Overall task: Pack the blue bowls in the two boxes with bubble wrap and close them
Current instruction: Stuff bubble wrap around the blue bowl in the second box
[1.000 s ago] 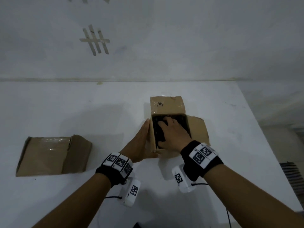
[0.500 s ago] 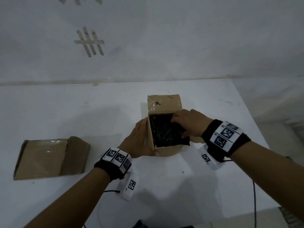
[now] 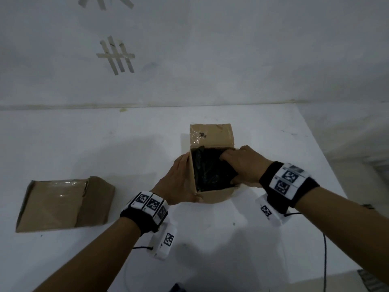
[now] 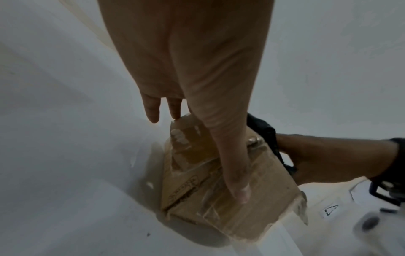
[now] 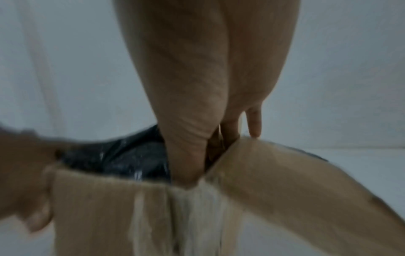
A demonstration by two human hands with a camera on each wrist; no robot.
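An open cardboard box (image 3: 214, 194) stands mid-table, its back flap (image 3: 211, 135) up. Dark bubble wrap (image 3: 208, 171) fills it; no blue bowl shows. My left hand (image 3: 179, 182) lies flat against the box's left side, fingers straight. In the left wrist view its thumb rests along the box (image 4: 197, 199). My right hand (image 3: 244, 163) comes in from the right over the right flap (image 5: 285, 181), thumb and curled fingers dug into the bubble wrap (image 5: 114, 159). A second box (image 3: 63, 203) lies closed at the left.
The white table (image 3: 105, 154) meets a white wall at the back, and its right edge (image 3: 328, 165) falls away close to the open box. A thin cable (image 3: 324, 260) hangs from my right wrist. Tape strips (image 3: 117, 55) are stuck on the wall.
My right hand has swung from the near side of the box to its right side and now covers the right flap. The left hand has stayed on the left side.
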